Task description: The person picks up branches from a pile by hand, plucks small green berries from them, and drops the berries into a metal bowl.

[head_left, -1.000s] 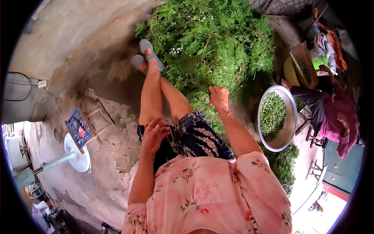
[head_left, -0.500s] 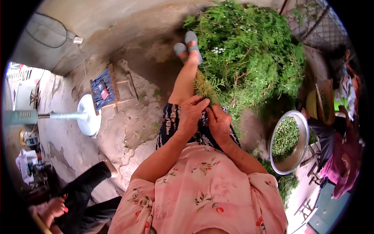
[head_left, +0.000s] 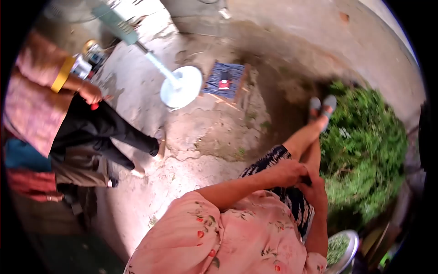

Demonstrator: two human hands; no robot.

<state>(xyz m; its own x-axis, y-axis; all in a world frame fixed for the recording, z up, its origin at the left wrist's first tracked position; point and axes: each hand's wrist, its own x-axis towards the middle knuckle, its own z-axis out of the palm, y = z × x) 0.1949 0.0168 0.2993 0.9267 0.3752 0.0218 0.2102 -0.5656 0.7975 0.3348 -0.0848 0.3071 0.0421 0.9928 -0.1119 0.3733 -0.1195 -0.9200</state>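
Note:
My left hand [head_left: 290, 173] and my right hand [head_left: 315, 186] meet over my lap, above the dark patterned shorts [head_left: 264, 163]. Both look curled and are somewhat blurred; whatever lies between the fingers cannot be made out. To the right of my hands and legs spreads a large heap of green leafy branches [head_left: 360, 150]. A metal basin [head_left: 351, 249] with small green pieces in it stands at the lower right, partly cut off by the edge of the view.
A small folding stool [head_left: 235, 75] with a blue top bears a phone-like item. Beside it stands a fan on a white round base [head_left: 187, 86]. At the left a person in black trousers [head_left: 100, 118] stands, another seated person partly behind. A wall runs along the top.
The view has swung to the left, so the stool, fan and people sit further into the frame and the basin is cut off. The sprig seen at my fingers before no longer shows.

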